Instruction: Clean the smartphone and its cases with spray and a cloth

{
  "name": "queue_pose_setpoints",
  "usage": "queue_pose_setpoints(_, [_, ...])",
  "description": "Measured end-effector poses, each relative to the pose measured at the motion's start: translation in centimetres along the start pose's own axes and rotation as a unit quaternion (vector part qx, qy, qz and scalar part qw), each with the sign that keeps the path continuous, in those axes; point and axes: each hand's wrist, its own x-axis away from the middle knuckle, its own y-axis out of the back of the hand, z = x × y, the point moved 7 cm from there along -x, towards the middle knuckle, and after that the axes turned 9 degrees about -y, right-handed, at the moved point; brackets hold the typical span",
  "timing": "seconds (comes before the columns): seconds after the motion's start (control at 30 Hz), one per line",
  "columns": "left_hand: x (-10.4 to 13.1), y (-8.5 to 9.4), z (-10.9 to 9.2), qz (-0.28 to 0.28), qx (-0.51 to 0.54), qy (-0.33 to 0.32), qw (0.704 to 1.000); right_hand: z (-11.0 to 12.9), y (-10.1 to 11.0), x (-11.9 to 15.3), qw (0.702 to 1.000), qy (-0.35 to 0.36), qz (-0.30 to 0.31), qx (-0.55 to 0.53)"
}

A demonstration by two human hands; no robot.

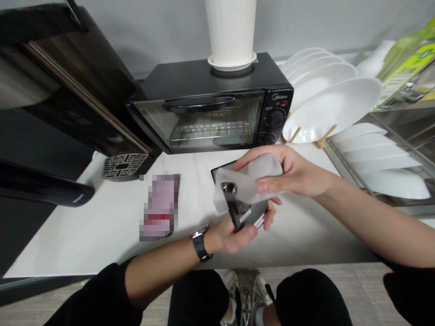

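My left hand [234, 235], with a watch on its wrist, grips a flat black phone-like device [249, 216] with small white labels, thumb along its near edge. Above it, my right hand [288, 174] pinches a thin, whitish, see-through wipe [249, 176]. The wipe hangs over the upper part of the device and partly veils it. Whether the two touch, I cannot tell. Just behind the wipe, the corner of another dark flat thing [220, 170] shows; the rest is hidden. A pixelated pinkish phone-shaped object [159, 206] lies on the counter to the left.
At the back of the white counter [112, 240] stands a black toaster oven [207, 86] with a white pot [231, 34] on top. A dark machine with a drip grate [125, 166] is on the left. White plates [336, 108] stand in a rack at the right.
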Motion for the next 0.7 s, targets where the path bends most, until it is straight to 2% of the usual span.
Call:
queue_pose_setpoints(0.07, [0.0, -0.1, 0.0, 0.008, 0.002, -0.015, 1.0, -0.2, -0.2, 0.1, 1.0, -0.004, 0.008, 0.017])
queue_pose_setpoints(0.17, [-0.1, -0.4, 0.1, 0.041, 0.023, -0.006, 0.999, 0.3, 0.7, 0.3, 0.997, 0.016, -0.06, 0.055])
queue_pose_setpoints(0.23, [-0.3, 0.0, 0.0, 0.038, -0.007, -0.007, 0.999, 1.4, 1.0, 0.3, 0.994, 0.044, -0.076, 0.066])
queue_pose_setpoints(0.3, [-0.5, 0.6, -0.4, 0.031, -0.094, -0.016, 0.995, 2.8, 1.0, 0.6, 0.992, 0.068, -0.048, 0.09])
queue_pose_setpoints(0.4, [-1.2, 1.4, -0.8, 0.016, -0.249, -0.019, 0.968, 3.9, 0.9, 2.5, 0.979, 0.074, 0.003, 0.192])
queue_pose_setpoints(0.47, [-1.8, 1.9, -1.0, -0.001, -0.336, -0.014, 0.942, 2.9, 1.5, 5.2, 0.961, 0.063, -0.034, 0.268])
queue_pose_setpoints(0.5, [-2.0, 2.0, -1.0, -0.005, -0.382, -0.007, 0.924, 2.0, 2.3, 6.9, 0.95, 0.06, -0.104, 0.289])
queue_pose_setpoints(0.53, [-2.2, 2.0, -0.8, 0.001, -0.429, 0.004, 0.903, 0.9, 3.2, 9.0, 0.927, 0.064, -0.204, 0.309])
queue_pose_setpoints(0.57, [-2.4, 2.0, -0.5, 0.011, -0.474, 0.019, 0.88, -0.9, 3.5, 10.9, 0.899, 0.049, -0.271, 0.341])
queue_pose_setpoints(0.63, [-2.4, 2.0, 0.3, 0.032, -0.542, 0.049, 0.838, -5.1, 2.6, 14.1, 0.837, 0.004, -0.36, 0.413])
queue_pose_setpoints(0.7, [-2.1, 1.9, 1.0, 0.045, -0.568, 0.062, 0.819, -8.5, 0.0, 15.5, 0.764, -0.027, -0.403, 0.504])
